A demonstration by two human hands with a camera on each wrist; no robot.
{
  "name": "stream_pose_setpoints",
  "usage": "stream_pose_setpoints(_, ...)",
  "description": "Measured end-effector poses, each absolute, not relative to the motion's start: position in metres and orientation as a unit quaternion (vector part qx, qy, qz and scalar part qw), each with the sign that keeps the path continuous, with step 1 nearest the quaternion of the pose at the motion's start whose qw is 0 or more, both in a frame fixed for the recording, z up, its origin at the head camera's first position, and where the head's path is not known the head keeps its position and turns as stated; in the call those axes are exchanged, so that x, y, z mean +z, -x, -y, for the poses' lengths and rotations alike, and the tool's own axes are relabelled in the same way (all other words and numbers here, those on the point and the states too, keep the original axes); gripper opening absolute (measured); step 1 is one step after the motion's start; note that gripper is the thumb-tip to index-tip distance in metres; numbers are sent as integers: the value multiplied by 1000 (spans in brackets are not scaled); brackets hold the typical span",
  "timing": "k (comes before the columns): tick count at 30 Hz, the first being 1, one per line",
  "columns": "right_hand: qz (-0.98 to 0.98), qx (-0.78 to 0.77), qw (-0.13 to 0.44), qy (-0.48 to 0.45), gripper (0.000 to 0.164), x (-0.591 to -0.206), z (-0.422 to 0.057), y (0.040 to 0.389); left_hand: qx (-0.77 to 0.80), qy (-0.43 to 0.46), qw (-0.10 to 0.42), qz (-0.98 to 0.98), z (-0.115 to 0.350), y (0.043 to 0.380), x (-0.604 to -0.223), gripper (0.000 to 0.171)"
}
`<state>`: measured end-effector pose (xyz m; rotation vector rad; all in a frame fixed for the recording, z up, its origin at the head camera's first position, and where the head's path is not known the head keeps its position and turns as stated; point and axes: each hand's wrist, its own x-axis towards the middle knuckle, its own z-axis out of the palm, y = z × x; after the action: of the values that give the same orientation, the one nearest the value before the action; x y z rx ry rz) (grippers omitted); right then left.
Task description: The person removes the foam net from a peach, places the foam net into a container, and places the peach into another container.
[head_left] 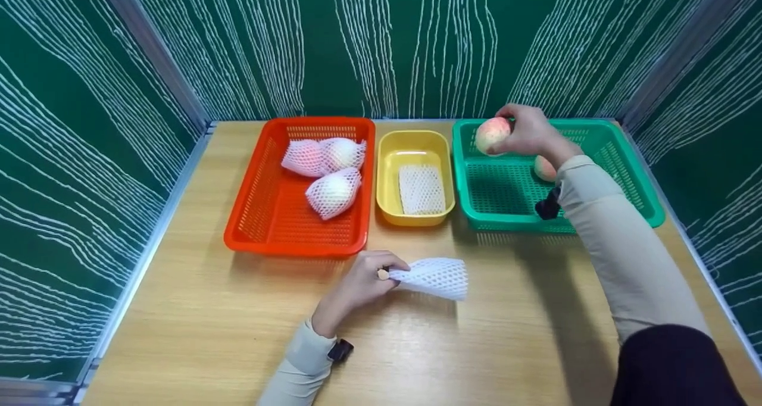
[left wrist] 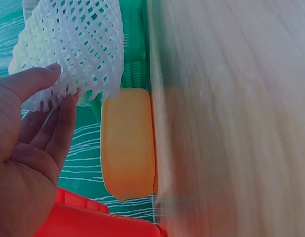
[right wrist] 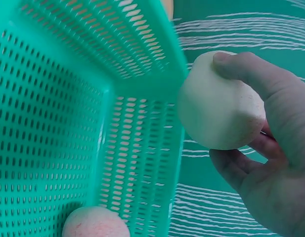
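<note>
My left hand point(head_left: 366, 280) pinches one end of a white foam net sleeve point(head_left: 439, 277) above the table in front of the baskets. In the left wrist view the thumb lies on the mesh near its edge, with the other fingers behind it. My right hand point(head_left: 528, 133) grips a pale pink peach point(head_left: 492, 136) over the far left part of the green basket point(head_left: 643, 197). The right wrist view shows the thumb on top of this peach and the fingers beneath. Another peach point(head_left: 544, 168) lies in the green basket, partly hidden by the right forearm.
A red basket point(head_left: 256, 242) at the left holds several fruits in foam nets point(head_left: 333, 193). Between the two baskets stands a yellow tray point(head_left: 388, 186) with flat foam nets point(head_left: 421, 189) in it. Green panels with white lines point(head_left: 357, 49) border the wooden table point(head_left: 196, 322).
</note>
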<state>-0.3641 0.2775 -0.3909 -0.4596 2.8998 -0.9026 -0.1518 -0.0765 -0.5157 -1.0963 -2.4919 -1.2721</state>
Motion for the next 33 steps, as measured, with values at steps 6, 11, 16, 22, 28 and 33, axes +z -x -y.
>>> stream_pose_setpoints(6, -948, -280, 72, 133, 67, -411, -277, 384, -420, 369, 69, 826, 76, 155, -512, 24)
stream_pose_setpoints(11, -953, -245, 75, 160, 62, -428, -276, 394, -426, 378, 63, 819, 75, 156, -513, 22)
stream_pose_setpoints(16, -958, -205, 85, 183, 60, -439, -272, 400, -418, 370, 52, 828, 74, 154, -513, 22)
stream_pose_setpoints(22, -957, -186, 120, 187, 62, -447, -262, 409, -415, 359, 40, 835, 74, 153, -514, 24)
stream_pose_setpoints(28, -957, -168, 135, 192, 61, -453, -258, 415, -424, 356, 42, 832, 73, 152, -516, 25)
stream_pose_setpoints(33, -957, -166, 151, 185, 68, -458, -258, 419, -420, 355, 43, 834, 74, 154, -515, 25)
